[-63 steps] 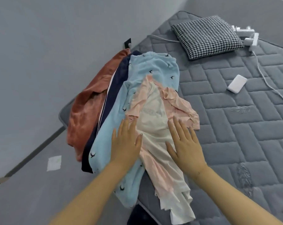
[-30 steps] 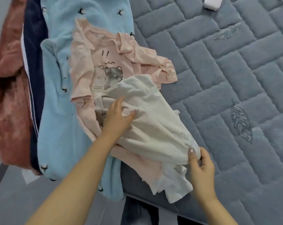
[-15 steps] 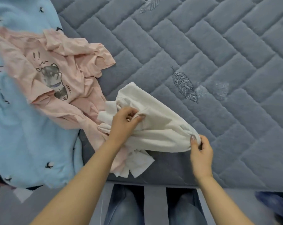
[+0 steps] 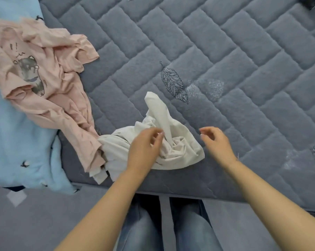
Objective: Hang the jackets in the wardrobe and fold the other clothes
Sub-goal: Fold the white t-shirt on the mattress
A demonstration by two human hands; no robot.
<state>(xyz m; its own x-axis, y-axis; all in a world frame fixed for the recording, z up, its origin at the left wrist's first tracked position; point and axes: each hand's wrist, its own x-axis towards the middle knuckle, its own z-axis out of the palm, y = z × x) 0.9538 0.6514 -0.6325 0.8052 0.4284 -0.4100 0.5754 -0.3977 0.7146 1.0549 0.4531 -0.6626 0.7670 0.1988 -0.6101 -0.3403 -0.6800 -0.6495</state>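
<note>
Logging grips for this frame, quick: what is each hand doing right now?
Left hand: fingers loosely curled over the crumpled white garment; a grip cannot be told.
Right hand: open, holding nothing, above the mattress.

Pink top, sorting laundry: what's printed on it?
A grey cat on the pink top, head view.

mattress (image 4: 225,51): quilted matt plush cloth. cream garment (image 4: 182,147): thin matt cotton-like, creased. blue garment (image 4: 17,142): fleecy.

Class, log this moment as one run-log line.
step: cream garment crumpled on mattress | left hand over it, grip unclear | right hand open, beside it | pink shirt unfolded
</note>
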